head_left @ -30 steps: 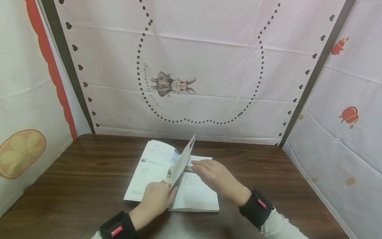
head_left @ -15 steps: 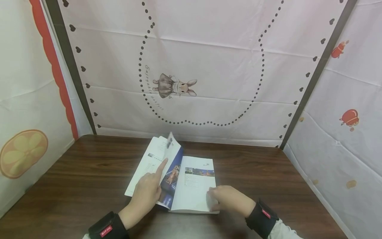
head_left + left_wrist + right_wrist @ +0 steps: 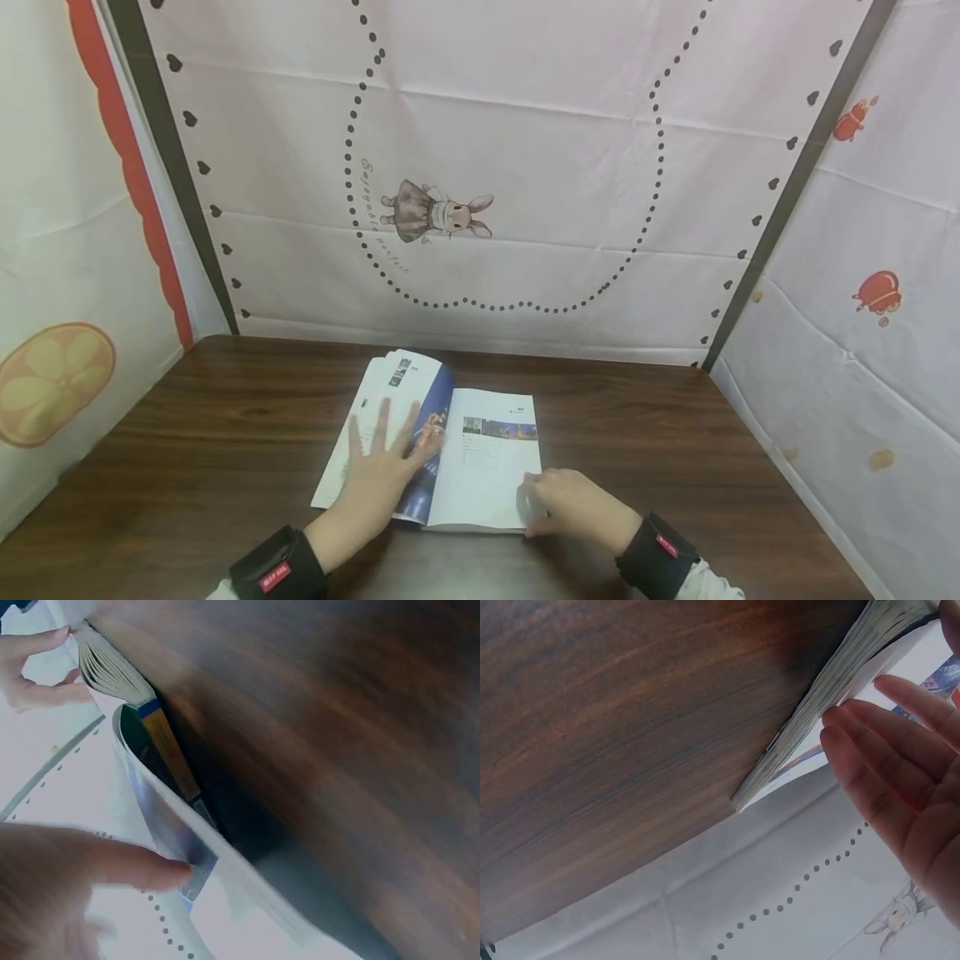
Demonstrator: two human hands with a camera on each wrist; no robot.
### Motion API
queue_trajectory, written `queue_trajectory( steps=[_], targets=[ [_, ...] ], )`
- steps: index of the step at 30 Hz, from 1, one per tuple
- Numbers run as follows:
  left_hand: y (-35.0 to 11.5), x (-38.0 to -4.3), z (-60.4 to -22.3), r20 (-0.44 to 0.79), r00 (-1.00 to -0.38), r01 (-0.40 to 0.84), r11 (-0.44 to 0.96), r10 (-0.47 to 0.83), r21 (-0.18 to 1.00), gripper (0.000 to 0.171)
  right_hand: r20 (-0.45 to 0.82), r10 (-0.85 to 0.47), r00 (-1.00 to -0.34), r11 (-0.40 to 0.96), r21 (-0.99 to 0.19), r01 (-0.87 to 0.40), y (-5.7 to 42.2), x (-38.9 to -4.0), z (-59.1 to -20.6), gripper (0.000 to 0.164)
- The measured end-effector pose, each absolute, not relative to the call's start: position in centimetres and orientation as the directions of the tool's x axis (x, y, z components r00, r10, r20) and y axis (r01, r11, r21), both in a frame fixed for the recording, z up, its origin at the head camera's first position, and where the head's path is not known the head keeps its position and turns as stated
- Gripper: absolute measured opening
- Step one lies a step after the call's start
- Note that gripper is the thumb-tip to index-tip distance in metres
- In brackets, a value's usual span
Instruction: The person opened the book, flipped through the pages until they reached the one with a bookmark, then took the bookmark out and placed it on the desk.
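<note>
An open paperback book (image 3: 487,479) lies on the brown table, its right page showing a strip of photos near the top. My left hand (image 3: 375,479) rests on the left pages with fingers spread, the thumb over a blue photo strip (image 3: 414,498) near the fold. At the lower right edge of the book, my right hand (image 3: 577,504) touches the page. In the right wrist view its fingers (image 3: 889,761) are nearly straight along the stacked page edges (image 3: 810,712). The left wrist view shows the left thumb (image 3: 142,866) against the curved page and the yellow-and-blue spine (image 3: 171,750) below.
The dark wood table (image 3: 225,433) extends around the book on all sides. White printed cloth (image 3: 570,183) hangs behind the table, with further cloth panels at the left (image 3: 45,208) and right (image 3: 847,350).
The raised leaf has turned over to the left and now lies down under my spread left hand. My right hand has come down from the upper page to the book's lower right edge.
</note>
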State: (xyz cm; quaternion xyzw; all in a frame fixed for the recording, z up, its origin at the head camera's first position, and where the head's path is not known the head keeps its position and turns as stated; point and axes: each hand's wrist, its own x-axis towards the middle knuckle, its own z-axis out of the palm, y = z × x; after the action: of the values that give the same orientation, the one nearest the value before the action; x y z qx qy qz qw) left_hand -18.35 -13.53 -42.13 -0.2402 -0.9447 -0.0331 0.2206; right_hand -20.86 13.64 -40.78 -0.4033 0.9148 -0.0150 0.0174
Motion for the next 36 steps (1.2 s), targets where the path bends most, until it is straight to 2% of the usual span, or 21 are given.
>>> queue_trajectory(
  steps=[2, 4, 6, 8, 13, 19, 23, 29, 36],
  targets=[
    [-13.3, -18.1, -42.0, 0.312, -0.793, 0.558, 0.829, 0.523, 0.028, 0.068, -0.021, -0.741, -0.671, 0.671, -0.055, -0.740, 13.8, -21.0, -40.7, 0.033],
    [-13.1, -17.7, -41.7, 0.187, -0.799, 0.597, 0.793, 0.572, 0.122, 0.058, -0.018, -0.748, -0.663, 0.663, -0.065, -0.746, 13.9, -21.0, -40.7, 0.032],
    [-12.9, -17.4, -41.4, 0.116, -0.814, 0.581, 0.794, 0.570, 0.177, 0.049, -0.015, -0.758, -0.652, 0.651, -0.072, -0.755, 14.0, -21.1, -40.7, 0.030],
    [-12.7, -17.1, -41.1, 0.095, -0.837, 0.547, 0.816, 0.539, 0.187, 0.041, -0.010, -0.771, -0.637, 0.636, -0.076, -0.768, 14.1, -21.0, -40.6, 0.026],
    [-12.6, -16.8, -41.0, 0.116, -0.877, 0.480, 0.854, 0.466, 0.200, 0.035, 0.035, -0.830, -0.557, 0.556, -0.030, -0.831, 13.7, -20.7, -40.3, 0.009],
    [-12.5, -16.7, -41.2, 0.176, -0.884, 0.464, 0.854, 0.433, 0.233, 0.031, 0.102, -0.860, -0.500, 0.510, 0.179, -0.841, 13.4, -20.7, -40.1, 0.012],
    [-12.2, -17.0, -41.3, 0.176, -0.899, 0.435, 0.860, 0.400, 0.267, 0.032, 0.196, -0.878, -0.437, 0.476, 0.253, -0.842, 13.6, -20.9, -39.5, 0.018],
    [-11.7, -17.3, -41.6, 0.127, -0.917, 0.398, 0.859, 0.377, 0.322, 0.051, 0.355, -0.879, -0.317, 0.435, 0.328, -0.839, 13.3, -21.2, -38.0, 0.027],
    [-10.8, -17.5, -41.9, 0.210, -0.891, 0.442, 0.873, 0.401, 0.206, 0.050, 0.408, -0.879, -0.245, 0.404, 0.367, -0.838, 11.8, -20.9, -35.8, 0.019]
  ],
)
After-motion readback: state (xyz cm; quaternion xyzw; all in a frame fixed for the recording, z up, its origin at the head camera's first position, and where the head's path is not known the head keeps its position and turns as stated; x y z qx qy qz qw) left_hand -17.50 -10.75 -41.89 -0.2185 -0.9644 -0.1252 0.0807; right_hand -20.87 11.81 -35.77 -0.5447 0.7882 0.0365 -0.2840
